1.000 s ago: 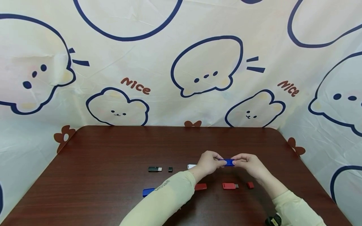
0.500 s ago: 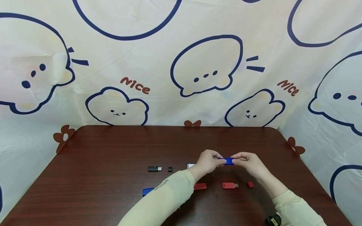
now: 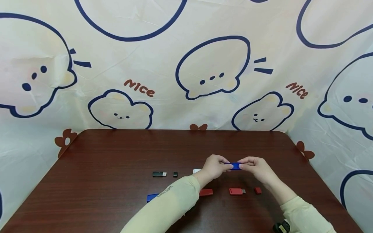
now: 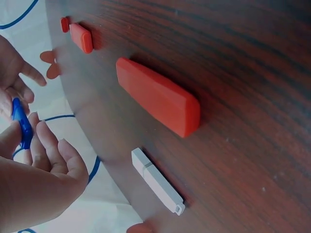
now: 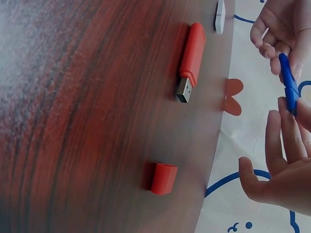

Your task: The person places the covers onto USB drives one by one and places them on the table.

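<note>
Above the table, both hands hold a blue USB flash drive [image 3: 235,166] level between them. The left hand [image 3: 215,166] pinches its left end between thumb and fingers. The right hand [image 3: 257,168] pinches the other end the same way. In the right wrist view a seam crosses the blue drive close to the right fingertips, and no metal plug shows. Below the hands lies a red flash drive [image 5: 193,51] with its metal plug bare, its loose red cap [image 5: 164,178] a little to the right.
A black flash drive [image 3: 158,174] with bare plug and a small black cap [image 3: 175,174] lie at left. Partly behind the left arm are a white flash drive [image 4: 156,179], a second red one [image 4: 158,97] and another blue piece [image 3: 152,197]. Patterned cloth hangs behind the table [image 3: 116,149].
</note>
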Available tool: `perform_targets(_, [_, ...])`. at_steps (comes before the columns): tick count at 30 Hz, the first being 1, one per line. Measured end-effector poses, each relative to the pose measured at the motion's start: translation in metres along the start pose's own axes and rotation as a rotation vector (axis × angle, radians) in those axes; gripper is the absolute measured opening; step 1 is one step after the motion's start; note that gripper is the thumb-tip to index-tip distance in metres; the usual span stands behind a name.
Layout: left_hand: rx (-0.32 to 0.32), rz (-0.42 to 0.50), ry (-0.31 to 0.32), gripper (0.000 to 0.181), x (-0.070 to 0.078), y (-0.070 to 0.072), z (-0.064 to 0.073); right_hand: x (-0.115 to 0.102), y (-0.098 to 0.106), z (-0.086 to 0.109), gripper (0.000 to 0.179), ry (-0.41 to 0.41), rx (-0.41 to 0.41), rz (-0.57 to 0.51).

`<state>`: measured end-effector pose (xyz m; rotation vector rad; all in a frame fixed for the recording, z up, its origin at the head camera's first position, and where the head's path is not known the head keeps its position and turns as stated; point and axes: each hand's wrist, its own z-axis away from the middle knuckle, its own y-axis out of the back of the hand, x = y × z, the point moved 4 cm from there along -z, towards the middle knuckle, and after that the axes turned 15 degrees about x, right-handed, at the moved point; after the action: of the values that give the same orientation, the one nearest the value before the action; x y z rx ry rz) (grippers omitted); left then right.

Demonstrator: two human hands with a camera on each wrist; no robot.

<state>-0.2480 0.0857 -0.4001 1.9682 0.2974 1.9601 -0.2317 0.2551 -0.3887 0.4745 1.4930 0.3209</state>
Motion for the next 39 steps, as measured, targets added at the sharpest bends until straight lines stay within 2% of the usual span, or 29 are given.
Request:
perform_targets(13, [0.013,-0.012,0.011,0.016,-0.0016,0.0002,0.0001,0.0006,-0.0016,0.0004,0.033,0.008,0.0,-0.006])
perform_targets(31, [0.024,-0.01,-0.009,0.016,0.0003,0.0,0.0029,0.0001,-0.0027,0.0,0.031,0.022,0.005,0.003])
perform_targets(39, [0.074,0.024,0.039,0.017,0.0059,0.0015,0.0053,-0.0031,-0.0023,0.0002,0.034,-0.055,0.037,-0.014])
